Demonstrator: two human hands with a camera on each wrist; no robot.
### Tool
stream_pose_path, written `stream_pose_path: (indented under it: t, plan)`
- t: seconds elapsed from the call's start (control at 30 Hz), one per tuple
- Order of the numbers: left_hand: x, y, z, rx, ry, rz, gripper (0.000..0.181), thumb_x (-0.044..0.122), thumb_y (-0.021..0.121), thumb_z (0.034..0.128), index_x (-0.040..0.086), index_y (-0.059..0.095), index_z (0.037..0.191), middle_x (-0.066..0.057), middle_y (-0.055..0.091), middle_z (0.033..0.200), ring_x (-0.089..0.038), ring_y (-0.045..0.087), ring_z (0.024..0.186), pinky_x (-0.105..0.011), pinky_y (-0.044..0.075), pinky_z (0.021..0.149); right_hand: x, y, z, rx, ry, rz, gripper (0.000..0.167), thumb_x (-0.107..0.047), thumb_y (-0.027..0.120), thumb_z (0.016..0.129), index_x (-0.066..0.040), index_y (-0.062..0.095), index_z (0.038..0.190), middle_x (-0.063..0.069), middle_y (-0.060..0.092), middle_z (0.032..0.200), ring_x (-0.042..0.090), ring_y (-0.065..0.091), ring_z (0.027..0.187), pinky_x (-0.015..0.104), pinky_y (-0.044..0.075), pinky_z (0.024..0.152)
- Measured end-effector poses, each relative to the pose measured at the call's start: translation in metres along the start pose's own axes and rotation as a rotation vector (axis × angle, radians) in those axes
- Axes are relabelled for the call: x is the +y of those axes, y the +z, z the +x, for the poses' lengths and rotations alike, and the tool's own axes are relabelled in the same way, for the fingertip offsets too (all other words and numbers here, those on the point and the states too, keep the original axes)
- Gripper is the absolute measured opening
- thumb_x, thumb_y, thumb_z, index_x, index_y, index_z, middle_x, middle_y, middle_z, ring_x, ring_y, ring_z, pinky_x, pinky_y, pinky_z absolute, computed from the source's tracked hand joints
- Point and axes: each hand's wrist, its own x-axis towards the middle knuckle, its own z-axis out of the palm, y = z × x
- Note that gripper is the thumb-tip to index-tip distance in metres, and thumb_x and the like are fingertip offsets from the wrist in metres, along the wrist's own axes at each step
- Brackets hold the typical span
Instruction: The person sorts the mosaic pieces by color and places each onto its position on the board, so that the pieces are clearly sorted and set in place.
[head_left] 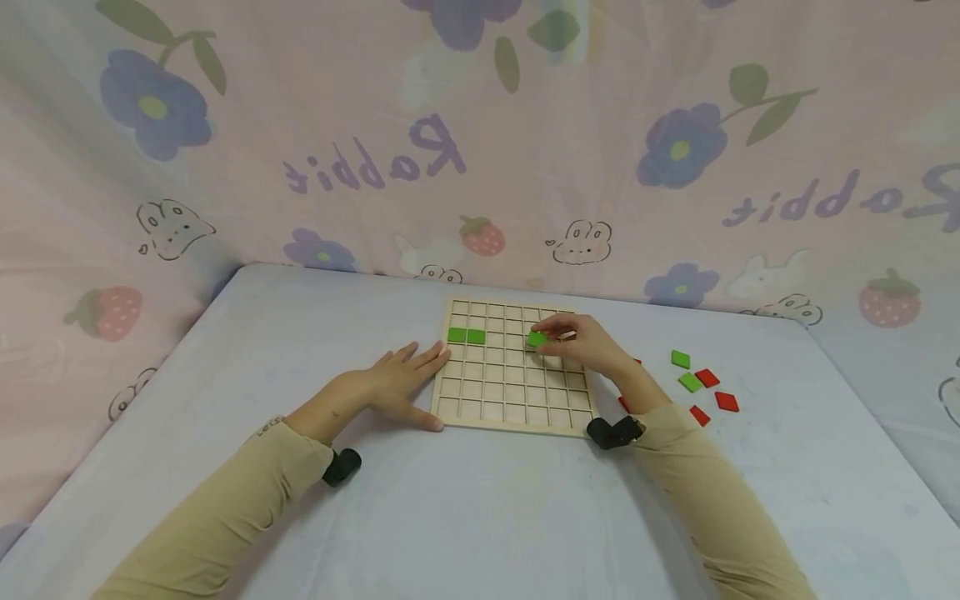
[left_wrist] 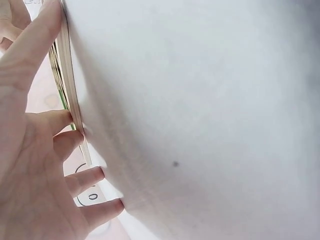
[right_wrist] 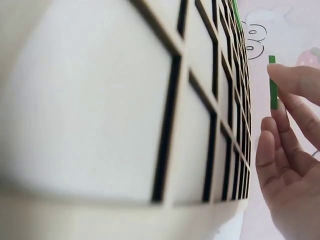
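Green tile (head_left: 536, 339) sits in the right hand (head_left: 585, 342), pinched between thumb and fingertips, above the right half of the gridded wooden board (head_left: 510, 430); the right wrist view shows it edge-on and apart from the grid. Left hand (head_left: 401, 385) is spread flat, thumb by the near left corner, index finger against the left edge, outer fingers on the table (head_left: 465, 517); probably steadying the board, holds nothing. Two more green tiles (head_left: 467, 336) lie side by side in squares at the left end of a row toward the far side. Step in hand looks like placing a tile: next move calls for lining it up with one square, lowering it flat, then loosening the pinch. To the right of the board, loose on the table: two green pieces (head_left: 680, 359) and three red pieces (head_left: 727, 402), close together. More red shows at the right forearm's edge, mostly covered, so count unsure. Which square the held tile is meant for, can't tell; fingers hide part of it and some squares. Left wrist view is mostly white cloth, board only a sliver; right wrist view has its near squares blurred. Patterned curtain (head_left: 525, 183) behind, cut off by the frame.
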Motion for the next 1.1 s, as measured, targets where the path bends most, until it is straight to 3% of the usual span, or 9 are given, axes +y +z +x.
stream_pose_path:
  t: [0.37,0.7,0.87,1.1]
  plan:
    - [0.000,-0.001,0.000,-0.016,-0.007,0.023,0.104,0.057,0.065,0.0831,0.013,0.005,0.156,-0.006,-0.003,0.163,-0.040,-0.004,0.147,-0.059,0.004,0.117,-0.004,0.010,0.015,-0.002,-0.047,-0.017,0.036,-0.014,0.073,0.084,-0.006,0.066,0.118,0.014,0.064,0.114,0.025,0.058,0.102,0.034,0.049,0.085]
    - [0.003,-0.001,-0.001,-0.017,-0.004,0.013,0.104,0.055,0.066,0.0834,0.011,0.006,0.155,-0.007,-0.002,0.163,-0.040,-0.003,0.147,-0.059,0.005,0.117,-0.015,0.020,0.024,-0.030,-0.016,0.010,0.038,-0.013,0.073,0.083,-0.003,0.066,0.119,0.016,0.063,0.114,0.026,0.057,0.103,0.030,0.046,0.084]
    - [0.001,-0.001,0.000,-0.017,-0.008,0.017,0.104,0.056,0.066,0.0831,0.012,0.006,0.155,-0.006,-0.002,0.163,-0.040,-0.003,0.147,-0.059,0.005,0.117,-0.025,0.024,0.027,-0.033,-0.027,-0.022,0.037,-0.012,0.074,0.082,-0.002,0.067,0.117,0.015,0.063,0.104,0.022,0.055,0.094,0.028,0.044,0.078]
    - [0.000,0.000,0.000,-0.015,-0.010,0.020,0.104,0.057,0.066,0.0830,0.013,0.006,0.156,-0.006,-0.002,0.163,-0.040,-0.003,0.147,-0.059,0.005,0.117,-0.028,0.029,0.033,-0.057,-0.033,-0.076,0.035,-0.013,0.073,0.083,-0.004,0.067,0.117,0.011,0.064,0.100,0.020,0.058,0.092,0.029,0.046,0.080]
